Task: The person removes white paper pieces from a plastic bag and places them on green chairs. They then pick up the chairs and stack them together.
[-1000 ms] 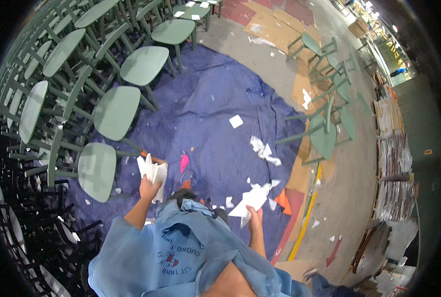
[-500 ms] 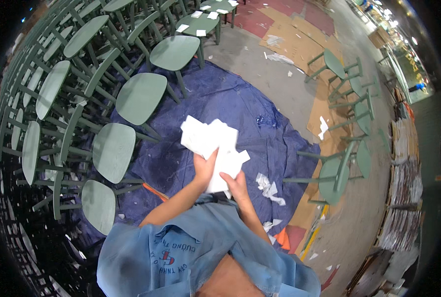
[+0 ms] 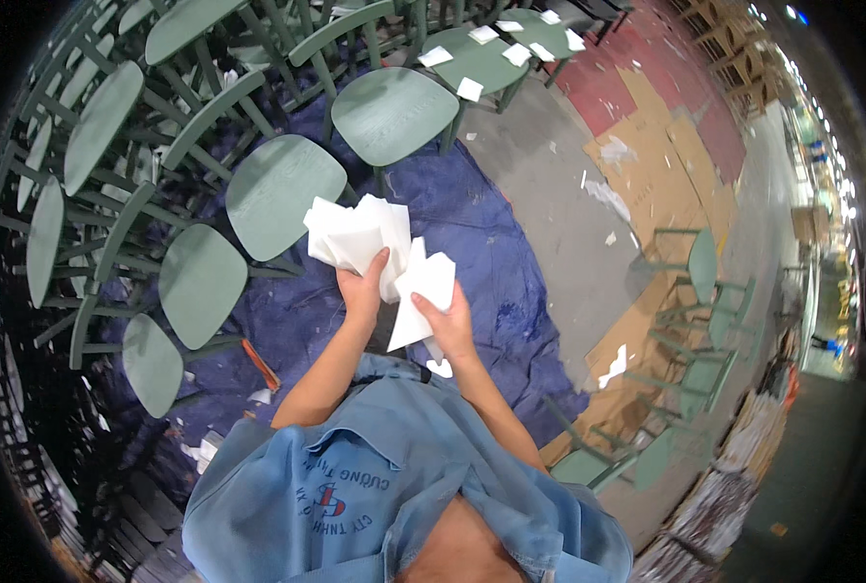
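Note:
A fanned stack of white sheets (image 3: 353, 233), paper or thin foam, is gripped in my left hand (image 3: 361, 293), thumb on top. My right hand (image 3: 450, 323) pinches a smaller bunch of white sheets (image 3: 429, 284) just beside it. The two bunches meet or overlap between my hands; I cannot tell which. Ahead, small white pieces lie on a green chair seat (image 3: 464, 64) and on another green seat (image 3: 528, 29) behind it. The nearest bare green seat (image 3: 394, 115) stands just beyond the left-hand stack.
Green chairs (image 3: 198, 287) crowd the left side in rows. Several more green chairs (image 3: 700, 267) stand at the right. A wrinkled blue tarp (image 3: 491, 262) covers the floor beneath me, with cardboard (image 3: 642, 185) and white scraps (image 3: 608, 199) beyond. Stacked bundles (image 3: 715, 505) line the lower right.
The white sheets, one bunch before, are now split between my two hands. My view has shifted, so the chairs with white pieces appear closer and the right-hand chairs lower.

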A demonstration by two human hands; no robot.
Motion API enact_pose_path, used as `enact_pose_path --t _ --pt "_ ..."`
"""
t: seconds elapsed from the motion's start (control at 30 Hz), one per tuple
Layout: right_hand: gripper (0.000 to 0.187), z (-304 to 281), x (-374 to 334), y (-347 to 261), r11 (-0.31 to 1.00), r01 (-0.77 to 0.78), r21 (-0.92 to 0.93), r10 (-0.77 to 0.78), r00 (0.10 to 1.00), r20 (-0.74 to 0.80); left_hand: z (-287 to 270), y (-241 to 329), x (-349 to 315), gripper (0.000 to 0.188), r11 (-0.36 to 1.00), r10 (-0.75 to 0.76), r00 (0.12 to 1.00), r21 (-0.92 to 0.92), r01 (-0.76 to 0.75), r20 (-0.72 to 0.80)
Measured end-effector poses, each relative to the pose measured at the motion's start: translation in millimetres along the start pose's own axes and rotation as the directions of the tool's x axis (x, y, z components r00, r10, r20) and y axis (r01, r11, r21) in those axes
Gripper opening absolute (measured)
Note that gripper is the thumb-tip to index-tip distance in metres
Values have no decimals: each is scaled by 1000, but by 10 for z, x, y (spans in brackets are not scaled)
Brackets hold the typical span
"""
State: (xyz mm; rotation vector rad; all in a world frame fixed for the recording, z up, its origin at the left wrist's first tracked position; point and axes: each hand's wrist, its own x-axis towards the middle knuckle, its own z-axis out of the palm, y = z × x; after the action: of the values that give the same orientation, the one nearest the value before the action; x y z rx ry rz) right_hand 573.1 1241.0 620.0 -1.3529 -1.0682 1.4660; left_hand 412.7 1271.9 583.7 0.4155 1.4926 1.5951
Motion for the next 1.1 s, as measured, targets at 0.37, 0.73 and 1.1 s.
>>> enact_pose_path --t 0.37,0.73,1.1 --pt "43 -624 3228 -984 946 -141 -292 128 990 -60 944 79 2477 77 891 -385 923 -257 374 9" --pt "62 88 6759 332 632 101 -768 269 901 339 211 -713 3426 62 914 -405 710 -275 298 -576" --pt "64 1394 9368 1464 461 324 -826 112 902 417 -668 -1729 4042 71 788 -548 578 -606 113 -605"
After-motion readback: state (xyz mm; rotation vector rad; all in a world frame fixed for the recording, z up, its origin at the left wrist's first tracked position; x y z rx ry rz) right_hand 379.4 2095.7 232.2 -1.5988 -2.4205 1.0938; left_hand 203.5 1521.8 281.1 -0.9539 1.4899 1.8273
